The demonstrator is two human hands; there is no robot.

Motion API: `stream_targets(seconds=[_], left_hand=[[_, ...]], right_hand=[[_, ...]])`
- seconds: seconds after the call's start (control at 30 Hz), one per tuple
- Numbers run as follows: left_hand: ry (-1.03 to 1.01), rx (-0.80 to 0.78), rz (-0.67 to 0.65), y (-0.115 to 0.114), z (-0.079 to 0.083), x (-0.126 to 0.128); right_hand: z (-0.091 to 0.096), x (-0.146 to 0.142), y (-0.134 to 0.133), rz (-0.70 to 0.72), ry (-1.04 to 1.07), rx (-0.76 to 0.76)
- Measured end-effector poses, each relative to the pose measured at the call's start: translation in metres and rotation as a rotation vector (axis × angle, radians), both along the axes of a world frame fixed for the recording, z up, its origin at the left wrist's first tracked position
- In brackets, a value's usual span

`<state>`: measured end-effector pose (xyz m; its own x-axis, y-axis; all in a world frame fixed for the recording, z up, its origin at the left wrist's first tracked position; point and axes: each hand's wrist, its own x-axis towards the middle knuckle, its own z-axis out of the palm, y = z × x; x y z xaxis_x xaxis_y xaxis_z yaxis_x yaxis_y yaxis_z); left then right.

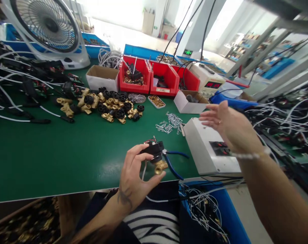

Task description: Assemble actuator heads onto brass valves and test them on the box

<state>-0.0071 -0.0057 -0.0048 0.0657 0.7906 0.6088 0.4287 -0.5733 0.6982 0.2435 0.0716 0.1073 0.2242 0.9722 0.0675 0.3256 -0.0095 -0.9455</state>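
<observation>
My left hand [135,174] grips a motorised valve, a black round actuator [155,148] joined to a brass valve body [160,167], above the bench's front edge. Fingers lie on the black part, and the thumb is under the brass. Thin red wires and a metal pin show on top, and a white cable hangs down. Blue-handled pliers [172,166] rest just behind the valve. My right hand [232,127] is raised over a grey box with black terminals [202,145], its fingers stretched out and holding nothing visible. Wire spring clips [173,120] lie loose left of that box.
Brass valve bodies with black collars [113,103] are heaped mid-bench. Behind stand red bins [136,87], white cartons [103,79] and a fan [51,25]. Cabled actuators crowd the left [32,84] and right [286,118]. A blue crate [232,217] sits below the edge.
</observation>
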Motion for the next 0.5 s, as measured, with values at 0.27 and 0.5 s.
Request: stream_targets(seconds=[0.27,0.5], left_hand=[[0.091,0.28,-0.085,-0.013,0.04,0.003],[0.144,0.294,-0.116,-0.017,0.048,0.003]], right_hand=[[-0.042,-0.084,-0.11,0.487,0.457,-0.249],[-0.042,-0.09,-0.109,0.361,0.576,-0.262]])
